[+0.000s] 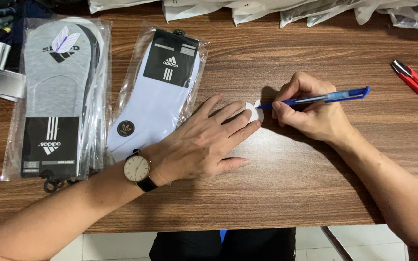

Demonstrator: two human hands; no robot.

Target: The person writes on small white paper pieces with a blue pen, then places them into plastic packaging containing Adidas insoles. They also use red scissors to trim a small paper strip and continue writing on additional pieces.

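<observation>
We see left hand [204,145] flat, fingers spread, pinning small white tag [252,113], probably paper, mid-table; right hand [315,113] grips blue pen [315,98], tip at tag's right edge, shaft running right.

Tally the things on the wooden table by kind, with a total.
Clear-wrapped sock packs: 2, grey and white
Blue plastic pens: 1, in the right hand
Small white paper labels: 1, under the left hand
Red cutters: 1
Total: 5
</observation>
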